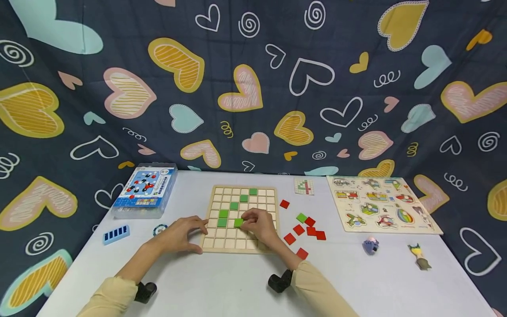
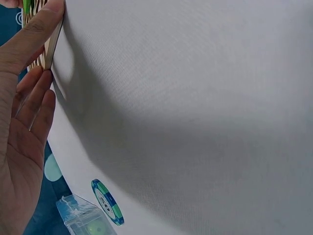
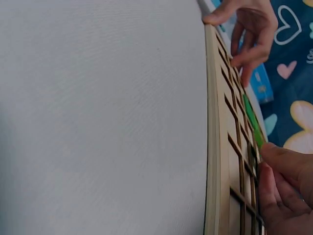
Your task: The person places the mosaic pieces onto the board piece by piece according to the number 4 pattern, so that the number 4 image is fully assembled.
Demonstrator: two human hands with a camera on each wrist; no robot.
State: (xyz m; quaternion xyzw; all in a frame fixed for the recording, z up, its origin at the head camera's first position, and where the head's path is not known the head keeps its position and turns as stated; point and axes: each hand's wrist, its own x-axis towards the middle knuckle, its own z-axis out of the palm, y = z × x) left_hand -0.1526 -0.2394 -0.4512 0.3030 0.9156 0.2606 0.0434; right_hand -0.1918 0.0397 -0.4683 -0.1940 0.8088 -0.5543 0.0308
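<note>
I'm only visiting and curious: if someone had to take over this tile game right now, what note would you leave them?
Left hand: fingers straight, steadying the left edge of the wooden grid board.
Right hand: fingertips on a green tile in the board's lower middle.
Done: five more green tiles sit in the board, running diagonally up to the right.
Left: most cells are bare; loose red tiles and one green tile lie right of the board, and a pattern card beyond it.

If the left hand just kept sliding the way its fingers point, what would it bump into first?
The left hand points right, fingertips already against the left edge of the wooden board. So the board comes first; past it, roughly in line, is the right hand on a green tile.
</note>
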